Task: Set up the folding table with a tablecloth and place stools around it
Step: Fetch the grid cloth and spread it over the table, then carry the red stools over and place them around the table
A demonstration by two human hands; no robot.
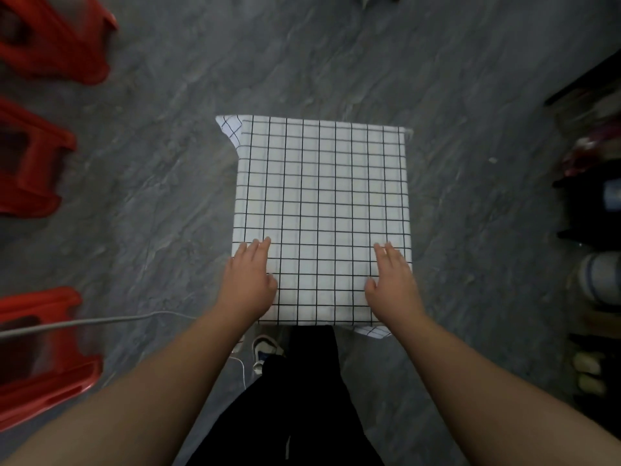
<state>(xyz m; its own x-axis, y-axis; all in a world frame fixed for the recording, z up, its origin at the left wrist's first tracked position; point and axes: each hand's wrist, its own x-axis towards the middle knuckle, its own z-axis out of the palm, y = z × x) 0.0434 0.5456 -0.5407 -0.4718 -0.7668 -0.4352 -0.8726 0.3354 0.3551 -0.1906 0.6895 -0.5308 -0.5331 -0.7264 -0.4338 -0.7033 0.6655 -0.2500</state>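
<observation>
Grey floor all round, three red stools [30,156] at left; left hand [247,284] and right hand [393,284] lie flat, fingers extended, gripping nothing, on the checked tablecloth [322,203].

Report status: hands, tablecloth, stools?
Left hand and right hand open, flat on the tablecloth's near corners. Cloth covers the table top. Three red stools off to the left, not placed. Cable on floor nearby.

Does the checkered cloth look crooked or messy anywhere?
A bit. The cloth lies mostly flat, but its far left corner sticks out, folded, with its lines running slanted. Both hands rest flat on the near edge.
</observation>
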